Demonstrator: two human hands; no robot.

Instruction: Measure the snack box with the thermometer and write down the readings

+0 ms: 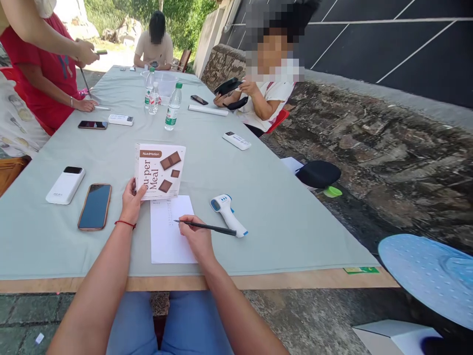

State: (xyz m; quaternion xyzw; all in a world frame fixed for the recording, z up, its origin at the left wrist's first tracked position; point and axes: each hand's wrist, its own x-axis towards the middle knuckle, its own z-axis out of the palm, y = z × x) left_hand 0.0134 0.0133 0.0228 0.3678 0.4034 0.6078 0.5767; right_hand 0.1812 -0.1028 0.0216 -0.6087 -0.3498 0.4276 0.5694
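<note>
Okay, left hand (132,201) clamps white cardboard box (162,172) upright; right hand (198,237) pinches slim black pen (214,228). White paper (169,249): writing (170,215) unreadable.

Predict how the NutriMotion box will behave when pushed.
The NutriMotion box is probably stiff, given its flat panels and straight edges. Without the left hand holding it, its narrow side suggests it could tip. Its smooth-looking front may be slippery.
</note>
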